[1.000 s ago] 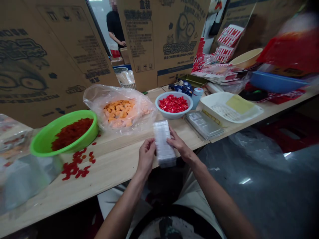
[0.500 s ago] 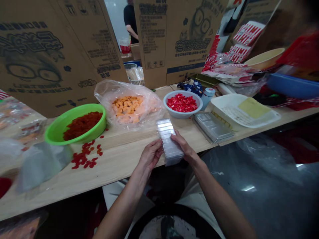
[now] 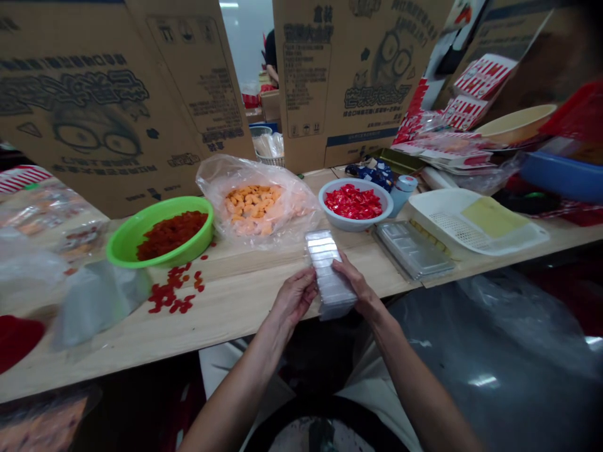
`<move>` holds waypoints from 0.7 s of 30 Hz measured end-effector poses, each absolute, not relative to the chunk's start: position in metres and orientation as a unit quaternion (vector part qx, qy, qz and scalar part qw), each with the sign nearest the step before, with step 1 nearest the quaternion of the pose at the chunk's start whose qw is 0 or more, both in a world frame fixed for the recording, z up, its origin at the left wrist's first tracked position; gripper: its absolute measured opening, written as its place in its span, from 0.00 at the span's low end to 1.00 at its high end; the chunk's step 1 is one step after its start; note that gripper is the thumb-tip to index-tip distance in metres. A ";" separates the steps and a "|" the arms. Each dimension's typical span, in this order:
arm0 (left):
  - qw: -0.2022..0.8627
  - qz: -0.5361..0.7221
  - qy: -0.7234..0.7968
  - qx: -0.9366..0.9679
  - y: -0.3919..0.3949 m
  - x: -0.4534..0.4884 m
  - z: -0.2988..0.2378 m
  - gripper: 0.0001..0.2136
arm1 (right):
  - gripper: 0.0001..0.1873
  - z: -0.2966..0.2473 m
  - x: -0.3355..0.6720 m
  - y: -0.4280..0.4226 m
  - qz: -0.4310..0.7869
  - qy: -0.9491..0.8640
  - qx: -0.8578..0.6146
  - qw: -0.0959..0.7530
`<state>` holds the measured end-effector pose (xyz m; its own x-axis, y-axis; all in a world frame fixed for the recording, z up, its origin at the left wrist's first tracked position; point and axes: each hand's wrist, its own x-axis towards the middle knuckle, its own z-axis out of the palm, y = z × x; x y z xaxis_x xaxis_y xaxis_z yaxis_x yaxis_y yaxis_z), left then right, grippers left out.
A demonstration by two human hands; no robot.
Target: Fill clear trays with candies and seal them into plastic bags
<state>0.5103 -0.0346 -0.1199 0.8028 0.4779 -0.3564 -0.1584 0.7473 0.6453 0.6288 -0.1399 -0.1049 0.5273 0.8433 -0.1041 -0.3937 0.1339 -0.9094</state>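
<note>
Both my hands hold a stack of clear plastic trays point(image 3: 330, 274) upright above the front edge of the wooden table point(image 3: 226, 317). My left hand point(image 3: 296, 296) grips its left side, and my right hand point(image 3: 358, 285) holds its right side. Just behind the stack stands a white bowl point(image 3: 355, 224) of red wrapped sweets point(image 3: 353, 203). To the left, a plastic bag point(image 3: 301, 210) holds orange pieces point(image 3: 252, 202). A green bowl point(image 3: 160, 252) of dark red pieces point(image 3: 172, 234) sits beyond it, with loose red bits point(image 3: 172, 292) on the wood.
A single clear tray point(image 3: 412, 249) and a white draining tray point(image 3: 471, 235) lie to the right. A blue basin point(image 3: 565, 179) and packaging crowd the far right. Cardboard cartons point(image 3: 117, 107) stand along the back, and a co-worker point(image 3: 269, 56) stands beyond them.
The view has turned left, so the table items sit further right in the picture. My hands hold the stack as before, and the co-worker is now mostly hidden behind a carton.
</note>
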 end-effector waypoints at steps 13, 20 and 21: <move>0.798 0.230 0.271 0.487 -0.040 0.506 -0.105 0.19 | 0.37 -0.087 0.627 -0.144 0.187 -0.424 -0.737 0.492; 0.754 0.236 0.305 0.531 -0.017 0.464 -0.095 0.18 | 0.30 -0.059 0.603 -0.141 0.083 -0.538 -0.817 0.191; 0.742 0.235 0.330 0.534 -0.009 0.447 -0.096 0.18 | 0.31 -0.061 0.605 -0.140 0.080 -0.529 -0.823 0.189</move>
